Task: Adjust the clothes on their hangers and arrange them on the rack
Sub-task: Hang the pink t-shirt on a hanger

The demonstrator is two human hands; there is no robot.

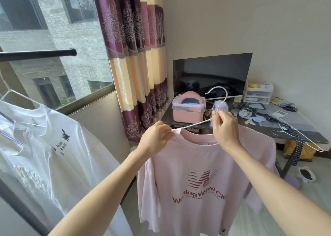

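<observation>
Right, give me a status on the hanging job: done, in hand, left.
Done: white T-shirts already hang on hangers from the black rack bar. In hand: the pink T-shirt is on a white wire hanger; the right hand pinches the hanger's neck while the left hand pinches the collar, straightening it. Left: hook the pink shirt onto the bar. A spare wire hanger lies empty on the desk.

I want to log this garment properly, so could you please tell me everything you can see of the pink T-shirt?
The pink T-shirt is light pink, seemingly soft knit, with a ribbed round collar, short sleeves and a maroon wave logo with lettering on the chest. It hangs front-facing, slightly tilted, on a white wire hanger. The left hand pinches its shoulder seam by the collar; the right hand holds the hanger's neck.
</observation>
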